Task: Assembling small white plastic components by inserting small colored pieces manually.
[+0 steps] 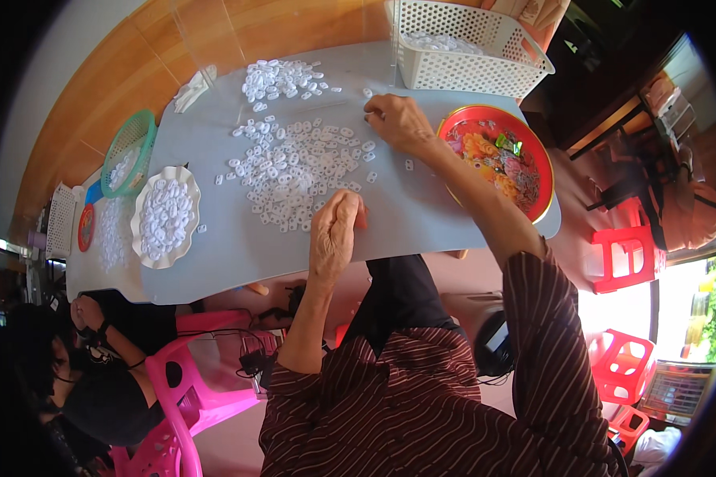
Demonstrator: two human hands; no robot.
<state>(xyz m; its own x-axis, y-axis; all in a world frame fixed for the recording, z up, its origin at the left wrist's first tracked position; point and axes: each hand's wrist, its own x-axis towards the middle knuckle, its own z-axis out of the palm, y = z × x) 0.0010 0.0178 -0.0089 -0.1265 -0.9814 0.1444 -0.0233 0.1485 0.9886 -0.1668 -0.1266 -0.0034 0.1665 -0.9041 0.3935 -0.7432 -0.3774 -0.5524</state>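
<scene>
White pieces: a loose spread of small rounded tiles (294, 171) lies mid-tabletop, left of centre, many with dark dots or holes.
Left hand: the left hand (336, 226) is at the near right edge of the spread, fingers curled well inward; from here I can't tell whether it has hold of anything.
Right hand: the right hand (398, 123) is over the far side, right of the spread, fingers bent and partly closed; I can't make out anything between the fingertips.
Lone tile: one single tile (367, 93) lies just beyond the right hand's fingertips.
Far heap: a smaller heap (278, 79) of the same tiles sits beyond the main spread.
Red tray: a round flowered tray (543, 176) stands at the right, the right forearm passing over its left rim; a small green item lies in it.
Left containers: a scalloped dish (138, 226) full of tiles, and beyond it a green basket (135, 127), tilted, with more white bits inside.
Far right: a white basket (469, 75) with white contents.
Tabletop: the grey tabletop (437, 234) carries all these.
Around: a seated person (107, 389) at near left by a pink chair (191, 389); red stools (624, 258) at right.
</scene>
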